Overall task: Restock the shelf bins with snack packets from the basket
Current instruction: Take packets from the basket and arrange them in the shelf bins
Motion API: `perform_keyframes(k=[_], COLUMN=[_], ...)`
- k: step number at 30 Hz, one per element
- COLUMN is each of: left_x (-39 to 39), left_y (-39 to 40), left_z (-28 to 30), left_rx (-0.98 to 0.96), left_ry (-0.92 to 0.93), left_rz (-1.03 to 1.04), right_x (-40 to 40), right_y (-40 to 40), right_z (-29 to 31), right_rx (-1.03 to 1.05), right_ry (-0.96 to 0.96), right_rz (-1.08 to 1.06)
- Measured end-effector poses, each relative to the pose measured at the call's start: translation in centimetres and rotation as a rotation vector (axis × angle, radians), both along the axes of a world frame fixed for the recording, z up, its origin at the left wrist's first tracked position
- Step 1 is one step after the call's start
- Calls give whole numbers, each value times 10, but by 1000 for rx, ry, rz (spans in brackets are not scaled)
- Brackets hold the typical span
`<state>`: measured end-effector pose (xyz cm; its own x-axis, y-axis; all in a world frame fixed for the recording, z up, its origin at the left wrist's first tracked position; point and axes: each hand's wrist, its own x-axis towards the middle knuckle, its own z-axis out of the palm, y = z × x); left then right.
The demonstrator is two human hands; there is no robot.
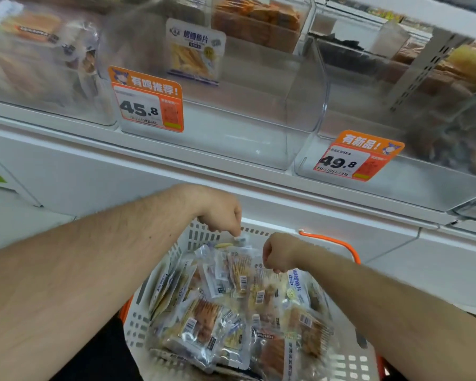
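Both your hands are down in the basket (188, 237) now. Your left hand (222, 215) curls at the far rim, fingertips pinching a small packet (241, 239) there. Your right hand (276, 255) is curled too, knuckles down on the snack packets (239, 273) heaped beneath it; whether it actually holds one, you can't tell from here. The pile spreads toward you under both forearms. The orange handle (338, 244) arches just right of your right wrist. Above your hands, past the white shelf edge (176, 160), sits the clear bin (259, 127), one sample packet (195, 50) standing at its back. Orange price tags, 45.8 (146, 104) up-left, 49.8 (355, 158) up-right.
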<state>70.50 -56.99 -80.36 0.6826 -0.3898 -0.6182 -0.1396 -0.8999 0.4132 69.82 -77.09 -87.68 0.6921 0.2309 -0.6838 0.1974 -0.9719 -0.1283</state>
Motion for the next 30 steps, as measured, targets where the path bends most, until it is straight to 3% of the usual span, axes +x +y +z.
perform_keyframes(k=[4,7,15,19,21,25,30], left_x=[-6,-8,-20,-15,-12,-9,-11], left_y=[2,2,-16,-20,-21,-30,-43], left_z=[11,13,20,21,26,49,91], left_rx=[-15,-83,-649,-912,-934,-959,-882], left_ry=[11,24,296,324,263,65,-258], left_rz=[45,160,645,833,861,853,678], right_x=[1,-1,-14,-10,-7,-2,-6], right_y=[-9,-17,-25,-34,-40,-52,-57], right_z=[58,92,151,156,158,161,182], right_rx=[174,351,1071,1264,1260,1022,709], right_ry=[-152,-243,-177,-190,-232,-439,-931], right_rz=[140,131,-235,-407,-482,-430,-364])
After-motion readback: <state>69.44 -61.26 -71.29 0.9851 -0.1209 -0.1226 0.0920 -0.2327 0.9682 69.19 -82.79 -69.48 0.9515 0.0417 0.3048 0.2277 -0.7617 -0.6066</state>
